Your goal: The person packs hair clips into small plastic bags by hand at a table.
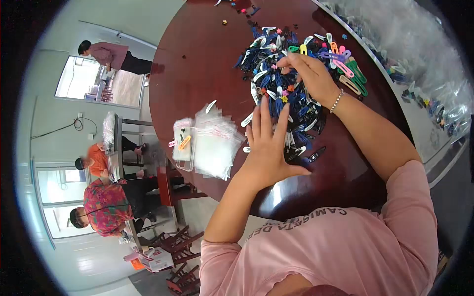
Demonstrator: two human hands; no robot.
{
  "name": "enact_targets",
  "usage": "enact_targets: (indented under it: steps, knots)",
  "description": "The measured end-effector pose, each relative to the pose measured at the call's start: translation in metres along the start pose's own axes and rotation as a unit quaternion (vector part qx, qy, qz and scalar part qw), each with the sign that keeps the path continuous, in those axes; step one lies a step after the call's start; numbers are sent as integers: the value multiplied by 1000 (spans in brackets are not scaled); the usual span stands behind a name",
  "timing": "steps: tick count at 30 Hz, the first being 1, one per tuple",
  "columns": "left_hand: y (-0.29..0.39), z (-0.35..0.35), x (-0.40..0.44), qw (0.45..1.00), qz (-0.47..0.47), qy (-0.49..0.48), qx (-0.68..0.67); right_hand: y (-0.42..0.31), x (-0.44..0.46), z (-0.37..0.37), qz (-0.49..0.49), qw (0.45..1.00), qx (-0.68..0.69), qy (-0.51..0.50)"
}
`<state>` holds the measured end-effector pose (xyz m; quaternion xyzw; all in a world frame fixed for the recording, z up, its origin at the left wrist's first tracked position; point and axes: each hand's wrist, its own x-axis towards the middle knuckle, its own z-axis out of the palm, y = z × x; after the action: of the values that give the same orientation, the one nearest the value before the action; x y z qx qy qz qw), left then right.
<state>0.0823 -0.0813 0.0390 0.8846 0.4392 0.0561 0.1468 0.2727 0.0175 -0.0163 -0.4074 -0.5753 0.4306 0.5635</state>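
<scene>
A large heap of hair clips (296,116), mostly dark blue, black and white, lies on the dark red round table. My left hand (269,145) is spread flat over the heap's near left side, its fingers apart and nothing held. My right hand (311,74), with a bead bracelet (336,101) at the wrist, reaches over the far right part of the heap. Its fingers are bent, and their tips come near the clips; whether they pinch one I cannot make out. Larger coloured snap clips (350,74) in green, pink, purple and tan lie beside this hand.
Clear plastic bags (215,148) lie fanned out left of the heap, near an orange clip (184,142) and a pink one. A big plastic bag (414,44) with more clips rests along the right side. Several people sit or stand across the room, beside tables and stools.
</scene>
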Motion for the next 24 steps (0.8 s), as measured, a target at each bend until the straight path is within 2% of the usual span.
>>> enact_targets:
  steps: [1, 4, 5, 7, 9, 11, 13, 15, 17, 19, 20, 21, 23, 24]
  knots:
    - [-3, 6, -1, 1000, -1, -3, 0, 3, 0, 0, 2, 1000, 2, 1]
    - [-14, 33, 6, 993, 16, 116, 29, 10, 2, 4, 0, 1000, -14, -8]
    - [-19, 39, 11, 993, 14, 117, 28, 8, 1, 3, 0, 1000, -14, -11]
    - [-26, 42, 26, 978, 34, 203, -47, 2, 1, 1, 22, 999, -29, -36]
    - [-30, 38, 38, 978, 44, 202, -33, -4, 0, 3, 19, 999, -20, -38]
    - [-34, 38, 45, 974, 26, 209, -77, 1, 0, 4, 22, 999, 7, -34]
    - [-39, 38, 54, 968, 35, 237, -73, -3, -2, 7, -14, 1000, 20, -20]
    - [-48, 41, 62, 959, 41, 242, -143, -9, -5, 7, 19, 1000, 15, -18]
    - [-54, 40, 71, 959, 29, 238, -150, -21, -8, 8, 0, 1000, 9, -24]
    - [-58, 39, 75, 952, 76, 259, -142, -32, -15, 12, 3, 999, 14, -49]
    - [-61, 38, 76, 957, 69, 230, -163, -18, -13, 13, -53, 995, 26, -78]
    - [-60, 33, 75, 957, 67, 231, -163, -20, -13, 15, -53, 995, 26, -80]
    - [-60, 23, 71, 962, 133, 201, -127, -26, -15, 21, -77, 990, 52, -104]
    - [-56, 16, 63, 973, 96, 174, -118, -24, -14, 20, -55, 990, 44, -124]
